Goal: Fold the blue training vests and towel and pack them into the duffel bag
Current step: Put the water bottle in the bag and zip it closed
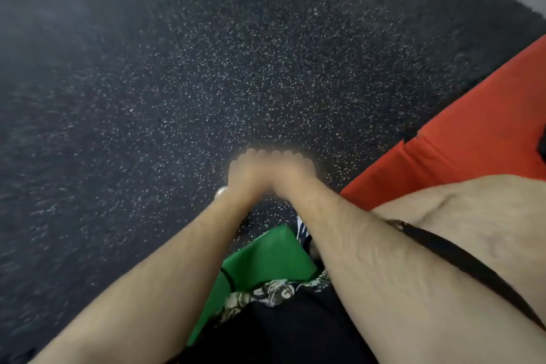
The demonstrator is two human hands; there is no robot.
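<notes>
No blue vests, towel or duffel bag show from here, so I cannot say where they lie or whether anything is folded or packed; as far as I can judge, the whole job may be left to do. The left hand [246, 177] and right hand [294, 176] meet, touching, low over the dark speckled floor [206, 68]. They are blurred, and I cannot tell whether they are clenched, slack or holding something. Below the forearms lies a green sheet [266, 257]. A black strap [461, 257] crosses at the right, and I cannot tell what it belongs to. An orange mat [472, 133] edges the right side. Ahead and to the left, the floor gives wide room to spread cloth.
</notes>
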